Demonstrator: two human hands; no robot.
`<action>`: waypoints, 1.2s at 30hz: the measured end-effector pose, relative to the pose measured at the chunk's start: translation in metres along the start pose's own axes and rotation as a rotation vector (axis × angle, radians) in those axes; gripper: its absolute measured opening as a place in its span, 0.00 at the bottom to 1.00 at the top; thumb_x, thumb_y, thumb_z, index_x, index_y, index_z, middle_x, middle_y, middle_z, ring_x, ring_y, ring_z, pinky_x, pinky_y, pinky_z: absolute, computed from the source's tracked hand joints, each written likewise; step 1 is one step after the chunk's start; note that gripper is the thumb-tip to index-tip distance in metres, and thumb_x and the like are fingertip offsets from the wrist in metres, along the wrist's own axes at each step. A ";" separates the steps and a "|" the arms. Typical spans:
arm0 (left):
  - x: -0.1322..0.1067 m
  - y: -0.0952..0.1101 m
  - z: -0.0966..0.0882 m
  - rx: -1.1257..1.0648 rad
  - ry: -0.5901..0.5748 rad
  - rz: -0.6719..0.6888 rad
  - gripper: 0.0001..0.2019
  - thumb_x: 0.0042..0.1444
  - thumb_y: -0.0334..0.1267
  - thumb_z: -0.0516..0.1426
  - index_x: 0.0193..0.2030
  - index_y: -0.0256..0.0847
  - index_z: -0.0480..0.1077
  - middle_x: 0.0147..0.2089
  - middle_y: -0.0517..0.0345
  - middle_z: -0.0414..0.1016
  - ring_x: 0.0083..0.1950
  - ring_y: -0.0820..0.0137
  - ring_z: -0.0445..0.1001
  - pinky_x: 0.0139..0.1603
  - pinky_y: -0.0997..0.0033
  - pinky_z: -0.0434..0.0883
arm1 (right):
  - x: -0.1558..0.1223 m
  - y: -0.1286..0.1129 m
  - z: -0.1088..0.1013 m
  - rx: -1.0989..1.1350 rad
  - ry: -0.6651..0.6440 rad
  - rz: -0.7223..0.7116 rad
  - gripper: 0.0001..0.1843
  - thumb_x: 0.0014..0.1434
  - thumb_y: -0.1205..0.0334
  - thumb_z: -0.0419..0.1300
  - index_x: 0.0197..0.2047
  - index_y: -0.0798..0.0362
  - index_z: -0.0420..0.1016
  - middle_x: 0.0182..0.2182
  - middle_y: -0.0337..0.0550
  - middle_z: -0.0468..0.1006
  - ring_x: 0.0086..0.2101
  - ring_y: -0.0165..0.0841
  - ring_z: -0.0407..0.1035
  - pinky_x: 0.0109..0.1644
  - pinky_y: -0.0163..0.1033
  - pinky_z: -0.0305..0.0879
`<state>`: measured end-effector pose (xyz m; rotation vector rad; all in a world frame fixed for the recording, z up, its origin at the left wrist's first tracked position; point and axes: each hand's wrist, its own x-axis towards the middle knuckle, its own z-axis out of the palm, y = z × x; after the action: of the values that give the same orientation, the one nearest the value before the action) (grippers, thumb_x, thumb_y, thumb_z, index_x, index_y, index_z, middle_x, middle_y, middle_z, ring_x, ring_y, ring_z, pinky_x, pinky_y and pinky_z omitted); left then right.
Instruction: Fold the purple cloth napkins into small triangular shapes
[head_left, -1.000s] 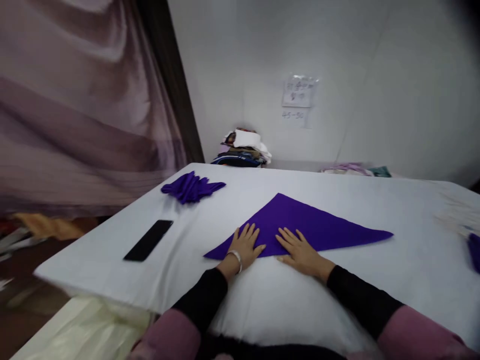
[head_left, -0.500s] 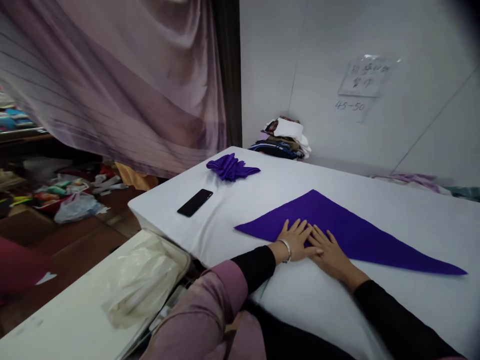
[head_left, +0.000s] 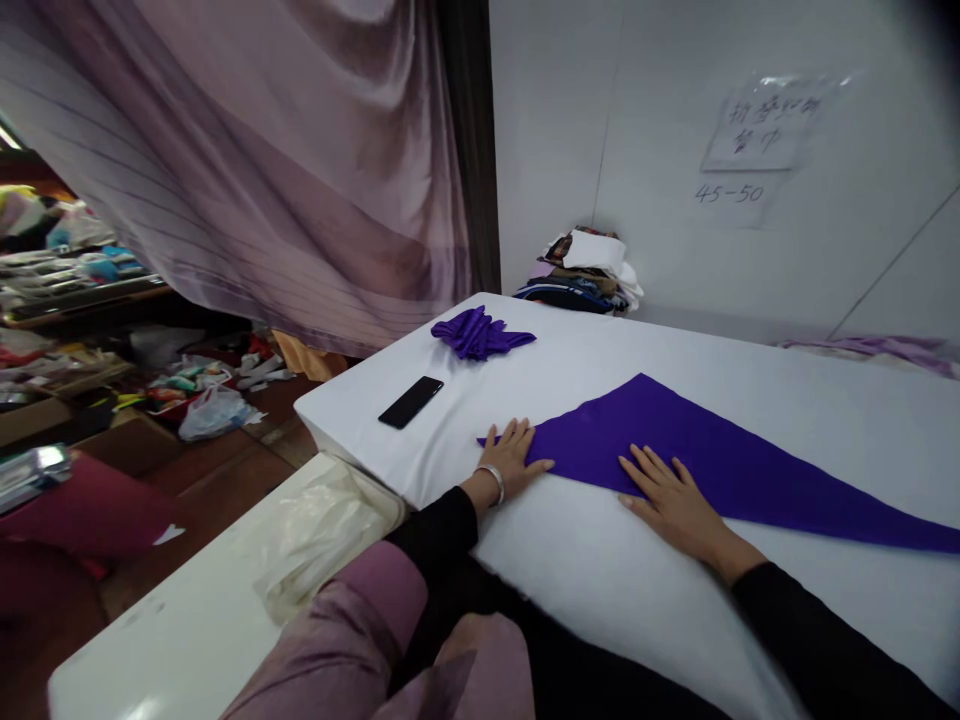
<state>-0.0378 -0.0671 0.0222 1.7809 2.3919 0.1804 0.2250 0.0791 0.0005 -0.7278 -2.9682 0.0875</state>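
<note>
A purple cloth napkin (head_left: 720,460) lies flat on the white-covered table (head_left: 570,520), folded into a wide triangle with its point away from me. My left hand (head_left: 511,463), with a silver bracelet at the wrist, rests spread on the napkin's left corner. On the middle of the near edge lies my right hand (head_left: 671,500), palm down with its fingers apart. Neither hand grips the cloth. Farther back sits a second purple cloth (head_left: 480,333), gathered into pleats. A black phone (head_left: 411,402) lies to the left of my left hand.
A lower white surface (head_left: 172,630) stands at the left, with a crumpled plastic bag (head_left: 322,535) on it. Folded clothes (head_left: 581,270) are stacked behind the table by the wall. A curtain (head_left: 337,180) hangs at the back left. Handwritten sheets (head_left: 761,135) are on the wall.
My left hand has slid left along the napkin's near edge, from beside my right hand to the left corner. My right hand stays near the middle. The view has shifted slightly left.
</note>
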 end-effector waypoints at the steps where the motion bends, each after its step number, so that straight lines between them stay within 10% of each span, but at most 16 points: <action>1: -0.002 -0.010 -0.002 -0.006 0.013 -0.042 0.40 0.55 0.65 0.37 0.67 0.39 0.45 0.70 0.51 0.41 0.69 0.58 0.37 0.65 0.45 0.35 | 0.000 0.000 0.000 0.005 0.003 -0.002 0.35 0.61 0.38 0.37 0.66 0.46 0.46 0.65 0.44 0.46 0.64 0.41 0.38 0.63 0.56 0.37; 9: -0.020 -0.066 -0.025 -0.124 0.210 -0.287 0.24 0.63 0.46 0.40 0.58 0.33 0.62 0.63 0.43 0.59 0.65 0.57 0.53 0.63 0.51 0.49 | -0.001 0.001 0.002 0.027 0.021 -0.015 0.36 0.61 0.38 0.37 0.66 0.46 0.46 0.65 0.45 0.46 0.64 0.42 0.38 0.63 0.57 0.35; 14: -0.025 -0.057 -0.028 -0.240 0.279 -0.211 0.19 0.61 0.46 0.45 0.48 0.40 0.70 0.48 0.55 0.75 0.51 0.67 0.69 0.53 0.68 0.63 | 0.000 0.001 0.002 0.017 0.011 -0.009 0.35 0.61 0.38 0.38 0.66 0.47 0.46 0.65 0.45 0.46 0.64 0.41 0.38 0.63 0.56 0.36; 22: -0.032 -0.056 -0.023 -0.334 0.286 -0.141 0.11 0.51 0.35 0.55 0.42 0.43 0.73 0.34 0.59 0.75 0.38 0.69 0.71 0.44 0.69 0.68 | 0.001 -0.001 -0.001 0.045 0.013 -0.019 0.34 0.62 0.39 0.39 0.66 0.46 0.47 0.65 0.46 0.46 0.63 0.41 0.39 0.63 0.57 0.37; 36: -0.020 -0.038 -0.035 -0.034 0.146 -0.091 0.09 0.52 0.43 0.55 0.28 0.40 0.69 0.35 0.53 0.71 0.39 0.63 0.68 0.39 0.66 0.62 | 0.003 -0.008 -0.015 0.163 -0.064 0.007 0.33 0.62 0.40 0.40 0.66 0.44 0.44 0.66 0.45 0.42 0.64 0.42 0.36 0.63 0.57 0.33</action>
<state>-0.0742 -0.0974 0.0506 1.6950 2.5471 0.3488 0.2198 0.0741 0.0159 -0.7270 -2.9736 0.3547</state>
